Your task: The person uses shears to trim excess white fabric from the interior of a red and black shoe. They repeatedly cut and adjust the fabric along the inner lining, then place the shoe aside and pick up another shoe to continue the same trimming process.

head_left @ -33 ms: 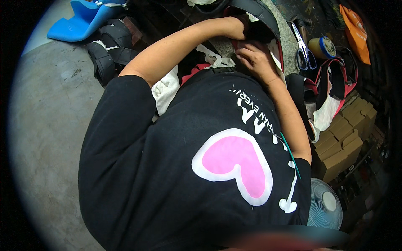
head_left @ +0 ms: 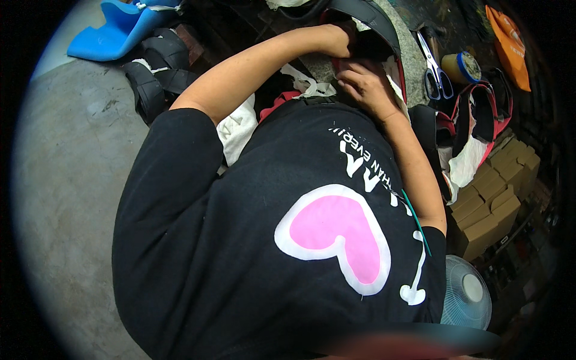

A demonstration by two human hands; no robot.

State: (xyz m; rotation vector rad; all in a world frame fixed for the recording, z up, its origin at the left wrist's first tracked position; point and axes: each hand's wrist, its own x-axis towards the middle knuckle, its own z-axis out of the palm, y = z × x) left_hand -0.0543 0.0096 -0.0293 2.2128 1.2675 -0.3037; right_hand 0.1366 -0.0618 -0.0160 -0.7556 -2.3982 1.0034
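At the top centre is a curved black piece point(head_left: 378, 23) with red edging and white lining, perhaps a shoe upper. My left hand point(head_left: 341, 41) reaches into its hollow from the left. Its fingers are hidden there, so I cannot tell how they are held. On the near rim of the same piece lies my right hand point(head_left: 367, 87), with fingers bent and closed on the edge. White cloth strips point(head_left: 309, 84) and some red cloth point(head_left: 279, 103) lie by my waist, left of the right hand.
To the right lie blue-handled scissors point(head_left: 437, 78), a round tub point(head_left: 462, 67) and an orange bag point(head_left: 509, 48). Similar black and red pieces point(head_left: 474, 126) sit above cardboard boxes point(head_left: 489, 201). A fan point(head_left: 468, 294) stands lower right. Black pieces point(head_left: 150, 90) and blue foam point(head_left: 111, 33) are at left.
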